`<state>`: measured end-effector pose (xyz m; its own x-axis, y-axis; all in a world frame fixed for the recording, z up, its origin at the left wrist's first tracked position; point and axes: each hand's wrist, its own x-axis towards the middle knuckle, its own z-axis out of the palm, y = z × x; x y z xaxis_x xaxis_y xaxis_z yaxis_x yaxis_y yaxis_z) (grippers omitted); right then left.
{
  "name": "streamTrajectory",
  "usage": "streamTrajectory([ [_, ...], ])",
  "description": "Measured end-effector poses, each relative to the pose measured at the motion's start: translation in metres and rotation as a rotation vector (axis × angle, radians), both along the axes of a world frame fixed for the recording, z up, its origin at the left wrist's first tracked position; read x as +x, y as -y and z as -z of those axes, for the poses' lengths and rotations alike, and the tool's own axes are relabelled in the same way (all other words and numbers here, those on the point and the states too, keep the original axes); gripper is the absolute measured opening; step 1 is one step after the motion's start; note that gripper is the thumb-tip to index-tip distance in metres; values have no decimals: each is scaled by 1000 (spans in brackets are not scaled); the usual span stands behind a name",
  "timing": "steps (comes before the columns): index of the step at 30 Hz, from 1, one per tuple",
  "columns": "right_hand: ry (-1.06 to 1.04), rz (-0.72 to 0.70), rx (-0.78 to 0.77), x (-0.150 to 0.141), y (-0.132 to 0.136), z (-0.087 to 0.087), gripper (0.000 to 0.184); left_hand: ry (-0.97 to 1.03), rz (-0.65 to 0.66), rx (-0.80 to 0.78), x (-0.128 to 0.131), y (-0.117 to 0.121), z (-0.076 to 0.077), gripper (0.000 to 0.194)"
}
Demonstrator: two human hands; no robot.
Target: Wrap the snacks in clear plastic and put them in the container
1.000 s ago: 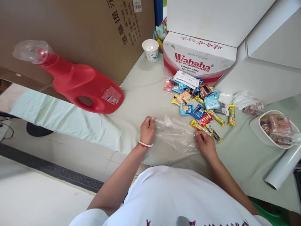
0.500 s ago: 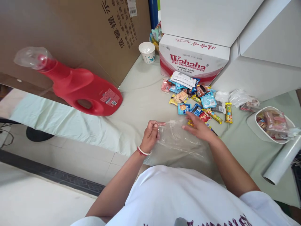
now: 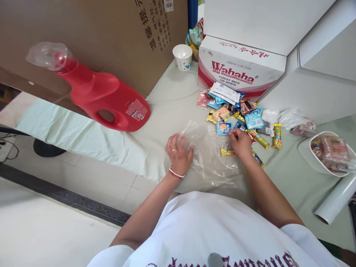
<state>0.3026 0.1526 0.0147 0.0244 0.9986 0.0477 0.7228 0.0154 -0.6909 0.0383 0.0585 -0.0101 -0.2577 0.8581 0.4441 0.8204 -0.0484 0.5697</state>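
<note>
A clear plastic bag (image 3: 204, 163) lies crumpled and spread out before me. My left hand (image 3: 179, 154), wearing a ring and a beaded bracelet, is at the bag's left side with its fingers apart, slightly blurred. At the bag's upper right, my right hand (image 3: 241, 144) has thumb and forefinger pinched together. Its fingertips meet the right edge of a blue snack packet (image 3: 223, 128); whether they grip the packet or the bag film, I cannot tell. A yellow wrapped stick (image 3: 228, 152) shows beside the right hand, near the bag.
Behind my right hand is a pile of wrapped snacks (image 3: 246, 109) against a Wahaha carton (image 3: 236, 70). A paper cup (image 3: 183, 57) stands farther back. On the left is a large red jug (image 3: 111, 100); on the right, a white bin (image 3: 306, 154) and a plastic roll (image 3: 333, 202).
My left hand has let go of the bag's edge and spread its fingers. My right hand has gone from spread to pinched near the blue packet. The bag lies flatter, and the view has shifted slightly.
</note>
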Motion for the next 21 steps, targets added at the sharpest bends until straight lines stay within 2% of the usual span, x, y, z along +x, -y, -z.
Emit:
streamTrajectory([
  [3,138,-12,23,10,-9,-5,28,-140,322,-172,-7,0,-8,19],
  [5,223,-11,9,17,-16,-9,26,-83,422,-280,-17,-2,-11,18],
  [7,288,-13,-16,24,-22,-12,25,6,462,-348,-28,-4,-12,23],
  [10,346,-31,-47,31,-25,-18,25,98,513,-419,-41,-7,-12,44],
  [12,385,-35,4,30,-20,-27,27,129,524,-467,-45,-8,-13,48],
  [14,400,-16,146,22,-7,-38,32,141,529,-501,-46,-8,-14,41],
  [16,348,-62,238,6,12,-49,35,138,535,-514,-46,-7,-15,24],
  [18,269,-232,143,-18,35,-53,36,126,541,-517,-46,-5,-15,8],
  [21,293,-462,-140,-57,59,-44,36,91,565,-521,-47,-3,-14,34],
])
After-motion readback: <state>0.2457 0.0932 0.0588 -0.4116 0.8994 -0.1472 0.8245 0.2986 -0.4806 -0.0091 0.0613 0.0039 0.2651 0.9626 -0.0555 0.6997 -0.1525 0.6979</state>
